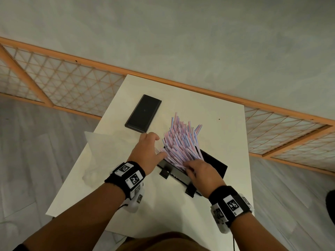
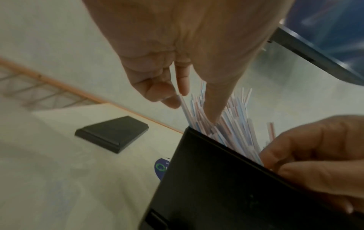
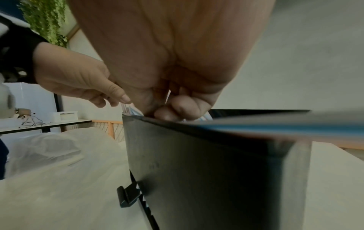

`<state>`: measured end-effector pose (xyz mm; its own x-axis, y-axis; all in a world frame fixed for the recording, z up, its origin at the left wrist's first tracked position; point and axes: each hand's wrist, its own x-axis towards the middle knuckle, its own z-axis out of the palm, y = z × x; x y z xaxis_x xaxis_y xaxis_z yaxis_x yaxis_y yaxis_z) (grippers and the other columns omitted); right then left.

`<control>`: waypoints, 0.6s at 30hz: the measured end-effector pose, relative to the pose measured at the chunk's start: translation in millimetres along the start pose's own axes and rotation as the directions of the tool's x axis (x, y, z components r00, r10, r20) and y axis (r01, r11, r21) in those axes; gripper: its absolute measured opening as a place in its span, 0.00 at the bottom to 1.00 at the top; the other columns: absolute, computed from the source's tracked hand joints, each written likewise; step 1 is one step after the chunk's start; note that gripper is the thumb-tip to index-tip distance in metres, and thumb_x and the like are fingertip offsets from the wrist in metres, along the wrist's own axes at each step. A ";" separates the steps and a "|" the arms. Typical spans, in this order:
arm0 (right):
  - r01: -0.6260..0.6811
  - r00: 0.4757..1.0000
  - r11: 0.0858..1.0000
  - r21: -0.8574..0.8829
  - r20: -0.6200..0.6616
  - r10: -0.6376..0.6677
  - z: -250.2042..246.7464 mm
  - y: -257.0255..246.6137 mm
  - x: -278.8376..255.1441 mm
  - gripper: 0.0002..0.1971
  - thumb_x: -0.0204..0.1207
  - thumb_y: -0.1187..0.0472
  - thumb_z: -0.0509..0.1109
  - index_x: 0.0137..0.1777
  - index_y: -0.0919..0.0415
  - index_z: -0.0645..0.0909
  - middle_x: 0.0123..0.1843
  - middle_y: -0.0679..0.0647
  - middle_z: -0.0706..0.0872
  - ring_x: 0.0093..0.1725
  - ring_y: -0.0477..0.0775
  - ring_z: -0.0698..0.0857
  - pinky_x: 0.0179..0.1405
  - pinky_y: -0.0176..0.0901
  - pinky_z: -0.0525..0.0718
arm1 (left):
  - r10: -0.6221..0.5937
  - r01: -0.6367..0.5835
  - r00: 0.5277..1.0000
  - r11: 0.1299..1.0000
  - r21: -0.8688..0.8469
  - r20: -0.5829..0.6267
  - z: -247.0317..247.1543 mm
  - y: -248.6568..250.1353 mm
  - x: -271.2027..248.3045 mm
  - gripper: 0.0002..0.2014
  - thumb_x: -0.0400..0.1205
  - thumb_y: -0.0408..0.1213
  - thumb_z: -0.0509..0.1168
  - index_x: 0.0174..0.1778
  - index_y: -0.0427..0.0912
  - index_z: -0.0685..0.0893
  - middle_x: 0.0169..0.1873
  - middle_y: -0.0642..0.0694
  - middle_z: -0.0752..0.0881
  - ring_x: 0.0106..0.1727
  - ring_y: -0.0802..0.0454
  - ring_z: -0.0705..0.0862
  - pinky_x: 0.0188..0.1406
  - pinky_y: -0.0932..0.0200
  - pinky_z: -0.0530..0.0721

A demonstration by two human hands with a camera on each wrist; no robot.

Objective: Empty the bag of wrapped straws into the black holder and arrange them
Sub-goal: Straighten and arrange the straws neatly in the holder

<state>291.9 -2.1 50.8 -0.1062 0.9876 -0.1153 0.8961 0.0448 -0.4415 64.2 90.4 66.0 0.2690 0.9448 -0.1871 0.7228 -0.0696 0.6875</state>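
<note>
As they fan out (image 1: 183, 140), pink-blue straws, black holder (image 1: 215, 163)

Holder (image 1: 215, 164) mouth was jammed w/ straws (image 1: 183, 140) fanning up and away, both hands in it: left hand (image 1: 147, 153) at left edge, right hand (image 1: 203, 171) at near edge. Open slot only at right end of holder. Lid (image 1: 143, 113) lay far-left, bag (image 1: 101, 153) sprawled left. Table (image 1: 228, 134) right of the holder was free.
</note>
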 end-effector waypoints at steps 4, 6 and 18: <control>-0.003 0.998 0.998 -0.065 0.058 0.007 -0.2 -7.7 6.9 0.12 0.87 0.53 0.62 0.55 0.55 0.86 0.49 0.54 0.86 0.49 0.56 0.86 0.45 0.44 0.81 | -0.056 0.067 0.993 0.993 -0.095 0.107 9.8 -1.6 2.2 0.24 0.79 0.51 0.77 0.70 0.50 0.80 0.61 0.52 0.82 0.60 0.54 0.82 0.59 0.60 0.78; -0.021 1.000 0.999 -0.039 -0.006 0.021 -1.5 -10.9 6.0 0.10 0.85 0.52 0.64 0.55 0.56 0.85 0.49 0.52 0.83 0.46 0.55 0.86 0.43 0.46 0.82 | -0.055 0.066 0.995 0.990 -0.123 0.086 13.1 -0.4 3.8 0.18 0.80 0.47 0.76 0.65 0.49 0.84 0.59 0.51 0.83 0.59 0.54 0.82 0.57 0.61 0.75; -0.060 0.996 0.998 0.011 0.073 0.059 0.3 -9.3 -1.9 0.14 0.86 0.48 0.62 0.56 0.52 0.87 0.51 0.52 0.83 0.49 0.53 0.84 0.49 0.50 0.84 | 0.076 -0.090 0.987 0.991 0.096 0.140 14.8 4.6 9.2 0.17 0.85 0.47 0.70 0.71 0.54 0.82 0.56 0.49 0.75 0.44 0.51 0.85 0.56 0.54 0.86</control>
<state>283.6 -4.4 54.9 -0.0846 0.9749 -0.2061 0.8962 -0.0159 -0.4433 79.5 94.0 57.1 0.4099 0.8825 -0.2306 0.7532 -0.1849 0.6313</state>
